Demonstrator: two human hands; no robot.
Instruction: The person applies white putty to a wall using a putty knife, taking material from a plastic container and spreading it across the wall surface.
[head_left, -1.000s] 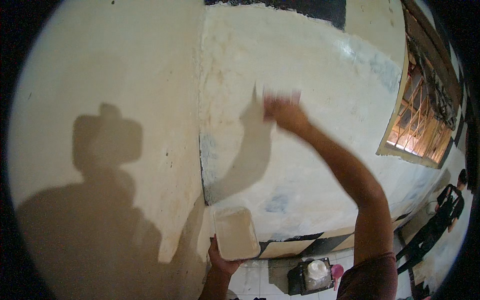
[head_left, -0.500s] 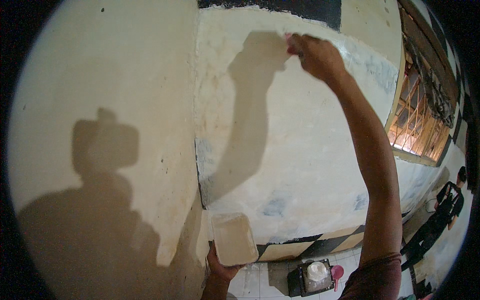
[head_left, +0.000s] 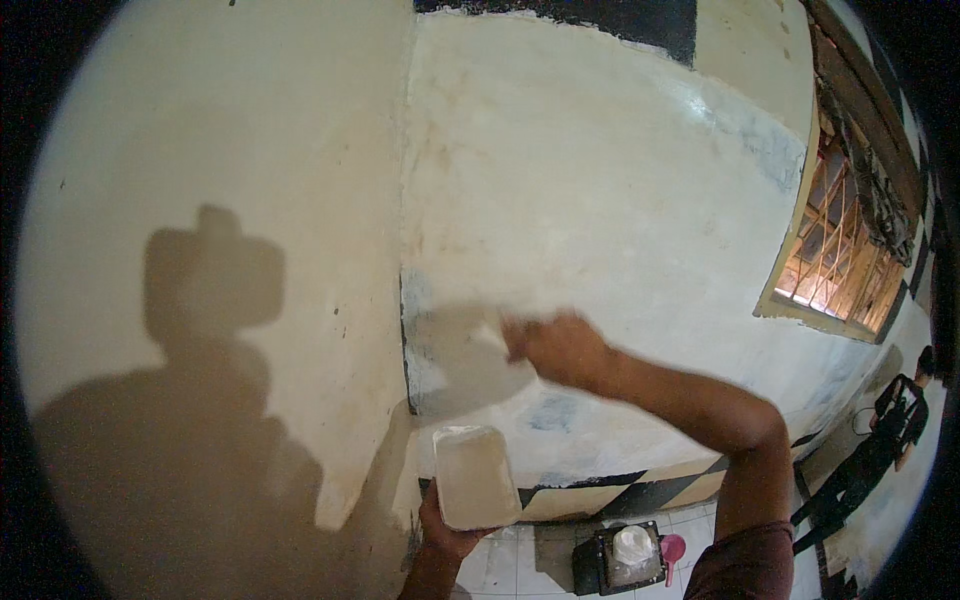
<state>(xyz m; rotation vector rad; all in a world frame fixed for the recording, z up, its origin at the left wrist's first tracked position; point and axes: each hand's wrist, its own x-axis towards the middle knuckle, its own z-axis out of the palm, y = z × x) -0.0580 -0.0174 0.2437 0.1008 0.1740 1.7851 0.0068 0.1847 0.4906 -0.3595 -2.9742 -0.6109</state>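
Note:
My left hand (head_left: 446, 530) grips a shallow rectangular container (head_left: 478, 480) from below and the side. It looks white-rimmed, with a pale, cream-coloured inside; what it holds I cannot make out. Up and to the right of it, my right hand (head_left: 560, 348) is closed around a small tool with a pale end (head_left: 490, 332). Motion smears that tool, so its kind is unclear. The hand is in front of the patchy white wall (head_left: 600, 230), close to the corner; whether the tool touches the wall I cannot tell. Blue-grey patches show through the white coat.
A dark box (head_left: 610, 570) with a white bundle on top stands on the tiled floor, a pink dipper (head_left: 673, 547) beside it. A barred window (head_left: 840, 240) is at right. Further right stands a person in dark clothes (head_left: 870, 450). A beige wall (head_left: 250, 120) meets the white one.
My right hand has swept down and left from high on the wall to just above the container. My left hand and the container have hardly moved.

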